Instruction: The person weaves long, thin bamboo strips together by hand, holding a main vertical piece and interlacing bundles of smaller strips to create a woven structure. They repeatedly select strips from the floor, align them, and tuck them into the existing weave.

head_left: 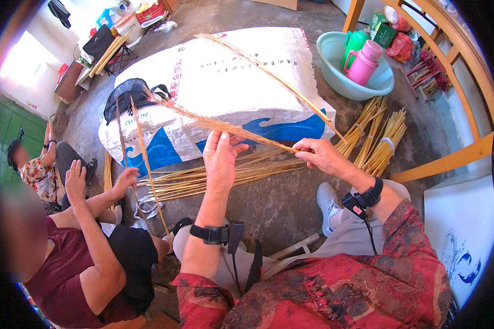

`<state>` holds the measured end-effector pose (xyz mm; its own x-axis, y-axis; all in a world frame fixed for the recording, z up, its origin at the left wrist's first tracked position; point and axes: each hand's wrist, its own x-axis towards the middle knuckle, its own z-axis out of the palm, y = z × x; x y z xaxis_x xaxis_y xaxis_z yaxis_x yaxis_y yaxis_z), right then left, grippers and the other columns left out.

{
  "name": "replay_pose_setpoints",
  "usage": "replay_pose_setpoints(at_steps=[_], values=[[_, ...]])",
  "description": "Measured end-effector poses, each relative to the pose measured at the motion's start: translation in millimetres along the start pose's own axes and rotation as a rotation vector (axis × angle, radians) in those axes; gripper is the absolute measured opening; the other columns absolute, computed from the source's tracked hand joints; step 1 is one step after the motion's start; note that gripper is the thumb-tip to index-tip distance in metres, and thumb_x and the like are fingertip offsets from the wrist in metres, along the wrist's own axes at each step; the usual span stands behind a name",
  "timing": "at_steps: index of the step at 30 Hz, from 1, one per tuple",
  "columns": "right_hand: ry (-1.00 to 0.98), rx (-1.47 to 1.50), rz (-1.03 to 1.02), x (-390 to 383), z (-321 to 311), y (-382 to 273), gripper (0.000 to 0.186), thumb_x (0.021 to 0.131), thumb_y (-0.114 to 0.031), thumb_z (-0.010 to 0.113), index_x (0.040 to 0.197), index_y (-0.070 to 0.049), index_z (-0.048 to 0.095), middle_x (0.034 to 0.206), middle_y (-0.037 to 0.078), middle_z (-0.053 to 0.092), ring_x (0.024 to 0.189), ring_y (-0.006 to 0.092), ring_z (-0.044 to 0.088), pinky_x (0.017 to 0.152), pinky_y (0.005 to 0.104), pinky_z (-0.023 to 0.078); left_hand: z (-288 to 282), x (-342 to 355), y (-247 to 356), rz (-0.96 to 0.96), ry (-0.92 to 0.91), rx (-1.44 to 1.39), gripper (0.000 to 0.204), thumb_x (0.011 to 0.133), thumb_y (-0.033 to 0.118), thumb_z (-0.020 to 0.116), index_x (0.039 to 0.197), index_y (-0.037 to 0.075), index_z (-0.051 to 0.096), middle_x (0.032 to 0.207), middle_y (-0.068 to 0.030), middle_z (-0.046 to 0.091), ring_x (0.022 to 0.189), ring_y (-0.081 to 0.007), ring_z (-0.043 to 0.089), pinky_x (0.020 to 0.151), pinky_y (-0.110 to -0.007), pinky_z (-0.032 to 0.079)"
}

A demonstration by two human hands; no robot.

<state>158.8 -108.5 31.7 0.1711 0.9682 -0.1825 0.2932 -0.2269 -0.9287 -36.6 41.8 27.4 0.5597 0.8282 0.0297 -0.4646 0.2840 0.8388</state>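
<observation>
A: Hands first, quick?

B: Right hand (319,155) is pinched shut on the butt ends of two long straw stalks (241,130), which fan up and away to the left. Left hand (220,159) is open, fingers (217,141) straight, palm laid vs. the lower stalk about mid-length; not closed round it.

A: What's under them?

B: Loose pile of stalks (203,181) on the concrete floor, right below both hands. Behind that, a big white and blue sack (230,82). Tied bundles (381,140) lie to the right, near a green basin (340,77) w/ a pink jug (363,61).

A: Anyone close?

B: Yes, a person in a dark red top, low left, holds own stalks (142,159) upright; their hand (125,180) is near the pile's end.

A: Risks?

B: My guess: stalks look dry & thin, so a hard press from the flat palm could snap one. Only a pinch holds the ends, so one may slip down into the pile. The feathery tips swing wide, might snag the neighbour's stalks
</observation>
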Motion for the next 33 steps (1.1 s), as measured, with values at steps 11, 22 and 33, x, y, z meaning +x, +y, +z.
replay_pose_setpoints(at_steps=[11, 22, 33], values=[[-0.124, -0.100, -0.014, 0, -2, -4, 0.022, 0.087, -0.020, 0.045, 0.100, -0.005, 0.056, 0.064, 0.001, 0.051, 0.057, 0.0078, 0.048, 0.053, 0.0214, 0.039, -23, 7, 26, 0.096, 0.131, -0.151, 0.024, 0.086, 0.014, 0.050, 0.108, 0.005, 0.049, 0.100, -0.0104, 0.055, 0.087, -0.0218, 0.056, 0.071, -0.035, 0.048], [-0.096, -0.089, -0.038, -2, -5, -2, 0.022, 0.086, -0.015, 0.046, 0.102, -0.005, 0.057, 0.064, 0.000, 0.050, 0.058, 0.0067, 0.048, 0.055, 0.0206, 0.040, -21, 7, 25, 0.185, 0.167, -0.152, 0.016, 0.084, 0.010, 0.051, 0.099, 0.007, 0.053, 0.099, -0.0083, 0.056, 0.087, -0.0211, 0.056, 0.073, -0.033, 0.049], [-0.215, -0.067, 0.021, -9, -21, 7, 0.024, 0.087, -0.021, 0.046, 0.102, -0.006, 0.057, 0.063, 0.000, 0.050, 0.058, 0.0071, 0.048, 0.055, 0.0218, 0.039, -47, 12, 59, 0.310, 0.207, -0.033, 0.018, 0.086, 0.010, 0.049, 0.104, 0.005, 0.050, 0.095, -0.0075, 0.058, 0.082, -0.0205, 0.059, 0.064, -0.027, 0.049]])
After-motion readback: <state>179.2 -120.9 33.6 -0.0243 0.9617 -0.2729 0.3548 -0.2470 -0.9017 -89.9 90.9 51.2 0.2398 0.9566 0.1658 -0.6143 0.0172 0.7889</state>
